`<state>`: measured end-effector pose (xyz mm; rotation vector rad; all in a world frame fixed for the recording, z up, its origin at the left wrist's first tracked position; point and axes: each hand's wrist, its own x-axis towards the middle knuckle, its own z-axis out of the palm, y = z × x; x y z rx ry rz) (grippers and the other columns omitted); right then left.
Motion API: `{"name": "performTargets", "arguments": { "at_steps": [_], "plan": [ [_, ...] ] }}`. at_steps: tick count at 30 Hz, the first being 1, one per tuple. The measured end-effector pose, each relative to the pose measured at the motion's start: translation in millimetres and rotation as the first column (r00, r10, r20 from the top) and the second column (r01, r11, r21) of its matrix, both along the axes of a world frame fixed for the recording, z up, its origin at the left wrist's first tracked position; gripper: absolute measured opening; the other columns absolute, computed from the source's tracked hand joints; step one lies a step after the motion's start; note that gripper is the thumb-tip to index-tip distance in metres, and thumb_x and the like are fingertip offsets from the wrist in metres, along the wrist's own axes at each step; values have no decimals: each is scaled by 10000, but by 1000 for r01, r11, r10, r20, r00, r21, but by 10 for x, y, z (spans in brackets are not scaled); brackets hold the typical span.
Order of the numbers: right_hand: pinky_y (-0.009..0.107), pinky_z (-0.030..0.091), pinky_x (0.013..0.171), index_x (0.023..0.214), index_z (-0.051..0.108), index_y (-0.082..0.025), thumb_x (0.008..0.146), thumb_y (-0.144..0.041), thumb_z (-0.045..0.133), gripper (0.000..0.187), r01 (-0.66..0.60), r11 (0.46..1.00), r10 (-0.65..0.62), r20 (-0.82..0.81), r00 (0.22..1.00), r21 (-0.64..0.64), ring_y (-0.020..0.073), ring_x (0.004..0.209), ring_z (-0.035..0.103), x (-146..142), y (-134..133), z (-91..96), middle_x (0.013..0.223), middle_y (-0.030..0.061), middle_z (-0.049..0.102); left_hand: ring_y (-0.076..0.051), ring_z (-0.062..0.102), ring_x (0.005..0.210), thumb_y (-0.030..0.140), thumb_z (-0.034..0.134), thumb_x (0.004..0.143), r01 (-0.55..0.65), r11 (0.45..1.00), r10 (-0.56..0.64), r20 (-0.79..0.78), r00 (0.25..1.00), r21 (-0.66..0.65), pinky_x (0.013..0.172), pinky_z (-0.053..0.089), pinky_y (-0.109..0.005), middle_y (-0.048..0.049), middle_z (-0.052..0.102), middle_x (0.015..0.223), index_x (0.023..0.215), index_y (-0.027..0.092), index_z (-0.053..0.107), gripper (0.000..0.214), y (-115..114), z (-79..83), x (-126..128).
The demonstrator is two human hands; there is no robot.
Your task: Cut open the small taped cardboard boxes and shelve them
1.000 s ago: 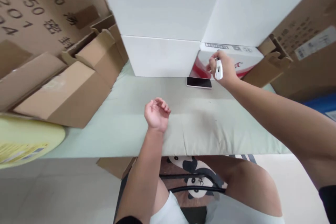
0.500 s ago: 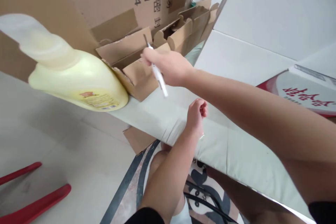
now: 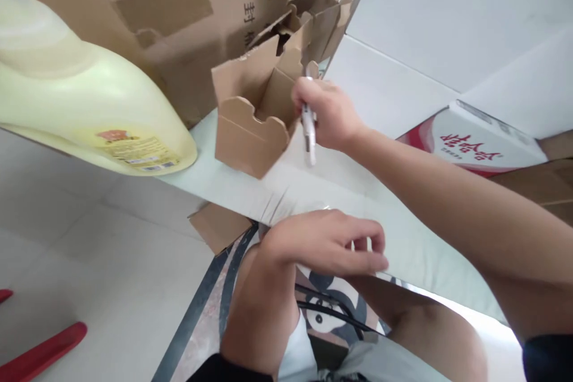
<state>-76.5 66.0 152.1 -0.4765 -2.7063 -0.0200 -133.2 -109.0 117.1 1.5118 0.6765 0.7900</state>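
Note:
My right hand point(image 3: 326, 112) is closed round a slim white tool point(image 3: 308, 134), like a small knife or pen, and its fingers also touch the flap of a small open cardboard box point(image 3: 250, 125) standing on the pale green padded surface point(image 3: 403, 239). The box is tilted with its flaps up. My left hand point(image 3: 326, 245) hovers lower, over the near edge of the surface, fingers loosely curled, holding nothing that I can see.
A large pale yellow jug point(image 3: 85, 113) lies at the left. A big printed cardboard box point(image 3: 179, 6) stands behind it, more small cartons point(image 3: 322, 12) beyond. White boxes point(image 3: 447, 30) and a red-and-white box point(image 3: 474, 143) are at the right. Red bars point(image 3: 40, 352) lie on the floor.
My right hand has drawn the small cardboard box nearer and stood it up. My left hand has turned palm down and dropped to the surface's near edge. The view has shifted left.

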Motion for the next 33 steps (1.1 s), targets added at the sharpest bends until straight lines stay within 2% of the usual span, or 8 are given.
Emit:
{"name": "performTargets", "arguments": {
  "at_steps": [3,6,9,11,18,22,28,33],
  "plan": [
    [431,520,859,834,422,-264,783,-151,511,153,-8,1000,12,-130,991,30,232,807,641,787,-114,2,795,11,660,-209,657,628,297,668,933,56,997,-67,250,966,50,607,512,-334,-48,714,756,931,256,743,85,-218,214,-59],
    [414,576,791,848,452,-281,854,-196,542,124,-79,997,70,-289,955,-19,237,842,692,1599,-369,12,762,7,651,-149,478,399,430,774,876,-324,946,239,649,722,12,422,397,-296,5,554,526,785,245,714,214,-143,231,-19],
    [430,616,848,824,461,-287,893,-231,597,163,-101,993,74,-319,945,-68,222,820,691,2269,-665,1,724,3,655,-130,475,426,284,841,811,-672,702,568,755,327,-237,470,430,-263,45,469,504,679,233,635,250,147,122,189],
    [447,620,912,812,448,-282,927,-238,575,177,-80,990,38,-328,944,-114,204,781,689,2567,-829,-34,684,-15,649,-179,656,681,96,780,800,-710,597,696,680,229,-372,687,553,-301,-4,611,689,705,213,635,209,340,48,405],
    [391,588,951,825,449,-265,868,-100,543,194,-161,958,56,-397,916,-236,168,803,706,2863,-1033,-251,674,-38,649,-328,562,1370,37,832,668,-672,724,664,419,619,-156,1097,487,-408,-109,694,1246,611,192,627,263,659,-30,988],
    [408,572,984,832,420,-276,822,-75,538,233,-138,922,-62,-490,870,-362,174,785,689,2989,-1066,-310,670,-51,633,-300,575,1333,264,852,713,-766,640,694,386,608,56,1107,464,-374,-90,676,1255,551,197,614,296,839,-149,1019],
    [510,474,1162,867,397,-281,938,-312,583,202,-98,817,-221,-465,857,-568,214,908,726,3246,-1130,-313,693,-40,640,-269,655,1124,264,879,502,-616,747,645,494,583,-250,977,543,-400,-67,673,1179,996,276,678,533,1071,-352,1035],
    [544,358,1253,929,418,-286,861,-749,655,524,-36,840,-193,-359,913,-542,301,1266,708,3413,-1204,-287,918,19,777,-329,645,1086,269,803,527,-510,805,585,546,600,-301,891,550,-498,-127,676,1257,1097,301,568,617,1117,-353,1207]
  ]
}}
